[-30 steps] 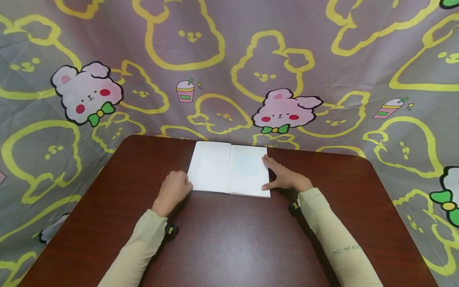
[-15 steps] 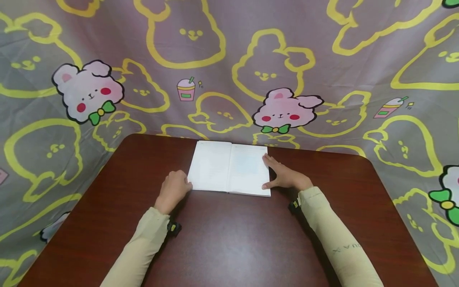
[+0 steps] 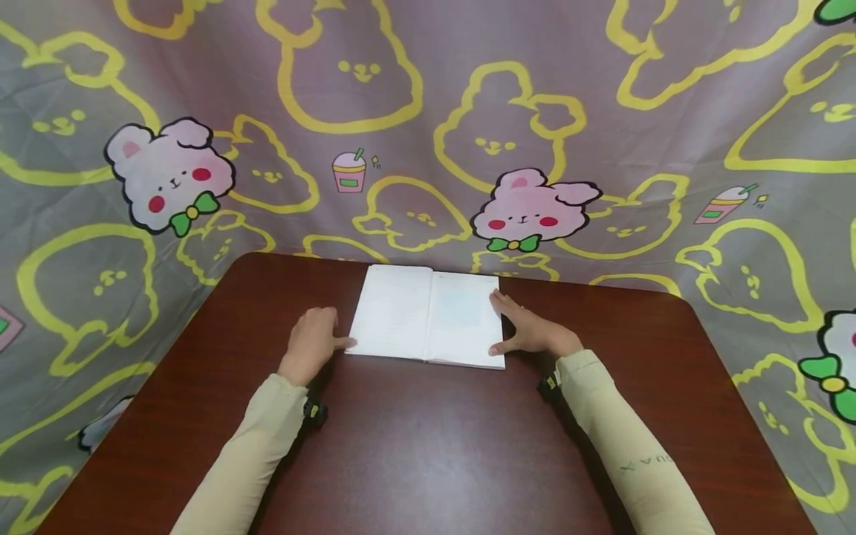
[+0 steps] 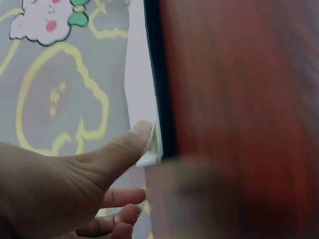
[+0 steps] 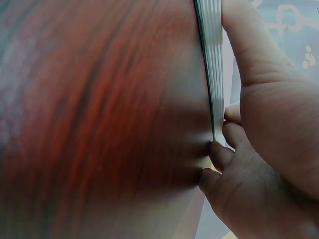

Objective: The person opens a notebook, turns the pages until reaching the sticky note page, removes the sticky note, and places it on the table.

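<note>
An open book (image 3: 394,312) with mostly white pages lies flat near the table's back edge; a pale blue block tints its right page. My left hand (image 3: 311,345) is at its lower left corner, the thumb reaching onto the page edge. In the left wrist view that thumb (image 4: 119,152) touches the page edges, where a sheet lifts a little, and the other fingers (image 4: 124,197) are bent loosely, apart from the book. My right hand (image 3: 531,330) rests on the right edge, thumb and forefinger spread on the page; the right wrist view shows other fingertips (image 5: 219,154) beside the book's edge.
The dark reddish-brown table (image 3: 428,446) spreads around the book. Directly behind it hangs a grey-purple curtain (image 3: 401,96) with cartoon rabbits, which also closes in both sides. A small black device (image 3: 316,413) sits on the left wrist, another (image 3: 550,386) on the right.
My left hand has shifted slightly left and back, its fingers drawing off the book's edge while the thumb now stretches onto the corner. The right hand and book stay in place.
</note>
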`<move>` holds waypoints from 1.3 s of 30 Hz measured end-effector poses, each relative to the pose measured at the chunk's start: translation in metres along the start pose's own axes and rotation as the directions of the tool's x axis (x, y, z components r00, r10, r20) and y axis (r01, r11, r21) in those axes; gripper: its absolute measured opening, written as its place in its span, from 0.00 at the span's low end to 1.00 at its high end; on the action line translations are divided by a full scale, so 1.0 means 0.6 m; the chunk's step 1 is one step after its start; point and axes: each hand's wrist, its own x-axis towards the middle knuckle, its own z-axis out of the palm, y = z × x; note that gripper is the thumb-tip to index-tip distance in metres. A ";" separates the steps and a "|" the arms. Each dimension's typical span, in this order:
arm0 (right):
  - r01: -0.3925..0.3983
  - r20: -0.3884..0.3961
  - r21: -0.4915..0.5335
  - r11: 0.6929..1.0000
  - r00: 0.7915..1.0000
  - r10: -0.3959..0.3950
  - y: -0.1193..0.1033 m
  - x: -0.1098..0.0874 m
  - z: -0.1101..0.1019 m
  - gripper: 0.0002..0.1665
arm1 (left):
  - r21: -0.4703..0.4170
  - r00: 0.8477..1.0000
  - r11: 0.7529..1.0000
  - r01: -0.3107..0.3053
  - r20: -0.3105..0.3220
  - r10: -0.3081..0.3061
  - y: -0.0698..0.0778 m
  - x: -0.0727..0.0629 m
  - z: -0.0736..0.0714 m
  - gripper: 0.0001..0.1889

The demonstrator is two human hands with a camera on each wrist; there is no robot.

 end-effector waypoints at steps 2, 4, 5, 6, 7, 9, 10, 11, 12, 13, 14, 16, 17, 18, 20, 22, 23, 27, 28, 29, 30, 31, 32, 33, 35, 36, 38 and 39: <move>-0.004 0.002 -0.002 1.000 1.000 0.004 0.002 0.001 0.002 0.73 | 0.057 0.997 0.996 -0.073 -0.027 0.075 0.014 0.006 0.003 0.23; -0.002 -0.001 0.002 1.000 1.000 0.002 0.003 0.001 0.003 0.73 | 0.131 0.984 0.979 -0.159 -0.059 0.168 0.032 0.012 0.009 0.23; -0.004 -0.001 0.003 1.000 1.000 0.004 0.003 0.001 0.003 0.73 | 0.176 0.974 0.964 -0.198 -0.077 0.214 0.041 0.016 0.012 0.23; -0.005 -0.002 0.003 1.000 1.000 0.005 0.003 0.001 0.004 0.73 | 0.218 0.963 0.949 -0.229 -0.090 0.253 0.050 0.020 0.017 0.23; -0.007 -0.001 0.002 1.000 1.000 0.007 0.002 0.000 0.004 0.73 | 0.260 0.951 0.931 -0.258 -0.100 0.291 0.059 0.024 0.021 0.22; 0.000 -0.002 0.005 1.000 1.000 0.000 0.001 0.000 0.004 0.74 | 0.298 0.939 0.909 -0.292 -0.092 0.332 0.077 0.032 0.030 0.22; 0.001 -0.001 0.008 1.000 1.000 -0.001 0.001 0.000 0.004 0.74 | 0.307 0.935 0.901 -0.306 -0.083 0.345 0.085 0.037 0.034 0.22; 0.001 -0.001 0.009 1.000 1.000 -0.001 0.000 0.000 0.004 0.74 | 0.307 0.933 0.897 -0.318 -0.066 0.353 0.094 0.042 0.037 0.23; 0.000 -0.002 0.010 1.000 1.000 0.000 0.000 0.000 0.003 0.74 | 0.308 0.931 0.891 -0.333 -0.043 0.362 0.102 0.047 0.041 0.24; -0.001 -0.004 0.013 1.000 1.000 0.001 0.000 0.000 0.003 0.74 | 0.310 0.928 0.884 -0.351 -0.015 0.373 0.110 0.052 0.044 0.25; -0.001 -0.007 0.014 1.000 1.000 0.001 0.001 0.000 0.003 0.73 | 0.301 0.924 0.880 -0.368 0.016 0.381 0.118 0.058 0.047 0.27; -0.004 -0.007 0.012 1.000 1.000 0.004 0.002 0.000 0.002 0.73 | 0.277 0.917 0.874 -0.398 0.094 0.388 0.130 0.071 0.053 0.30; -0.007 -0.007 0.010 1.000 1.000 0.007 0.003 0.000 0.002 0.73 | 0.259 0.911 0.874 -0.411 0.134 0.389 0.136 0.077 0.055 0.32; -0.008 -0.008 0.009 1.000 1.000 0.008 0.003 0.001 0.002 0.73 | 0.240 0.905 0.874 -0.422 0.171 0.390 0.140 0.083 0.058 0.33; -0.003 -0.008 0.007 1.000 1.000 0.003 0.004 0.001 0.002 0.73 | 0.191 0.894 0.885 -0.425 0.240 0.378 0.146 0.095 0.063 0.36; 0.001 -0.006 0.006 1.000 1.000 -0.001 0.003 0.001 0.003 0.73 | 0.159 0.883 0.892 -0.424 0.291 0.368 0.148 0.105 0.067 0.38; 0.002 -0.007 0.009 1.000 1.000 -0.002 0.003 0.000 0.003 0.72 | 0.143 0.879 0.896 -0.421 0.308 0.364 0.147 0.109 0.069 0.39; 0.010 -0.010 0.019 1.000 1.000 -0.010 0.001 -0.003 0.003 0.72 | 0.111 0.859 0.906 -0.408 0.383 0.340 0.134 0.118 0.076 0.43; 0.008 -0.011 0.019 1.000 1.000 -0.008 0.001 -0.003 0.003 0.72 | 0.097 0.852 0.911 -0.402 0.404 0.333 0.130 0.120 0.077 0.43; 0.009 -0.014 0.025 1.000 1.000 -0.009 0.001 -0.004 0.003 0.72 | 0.081 0.845 0.914 -0.398 0.421 0.330 0.126 0.120 0.078 0.44; 0.008 -0.016 0.026 1.000 1.000 -0.008 0.000 -0.005 0.003 0.72 | 0.071 0.838 0.916 -0.395 0.437 0.327 0.122 0.121 0.079 0.44; 0.009 -0.017 0.026 1.000 1.000 -0.009 0.000 -0.005 0.003 0.71 | 0.059 0.831 0.919 -0.390 0.453 0.324 0.118 0.121 0.080 0.45; 0.012 -0.019 0.027 1.000 1.000 -0.011 0.000 -0.005 0.003 0.71 | 0.049 0.824 0.921 -0.387 0.467 0.321 0.114 0.121 0.080 0.46; 0.013 -0.019 0.026 1.000 1.000 -0.012 0.000 -0.005 0.002 0.71 | 0.036 0.817 0.921 -0.388 0.476 0.326 0.111 0.121 0.080 0.46; 0.014 -0.020 0.022 1.000 1.000 -0.014 0.000 -0.006 0.002 0.71 | 0.025 0.807 0.918 -0.396 0.487 0.334 0.105 0.121 0.080 0.48; 0.014 -0.020 0.020 1.000 1.000 -0.013 0.000 -0.006 0.002 0.71 | 0.021 0.803 0.917 -0.399 0.491 0.338 0.103 0.121 0.079 0.48; 0.017 -0.021 0.020 1.000 1.000 -0.016 -0.001 -0.006 0.003 0.71 | 0.008 0.798 0.915 -0.404 0.492 0.348 0.101 0.121 0.077 0.49; 0.016 -0.022 0.020 1.000 1.000 -0.016 -0.001 -0.006 0.003 0.71 | 0.001 0.797 0.913 -0.407 0.489 0.354 0.101 0.121 0.076 0.49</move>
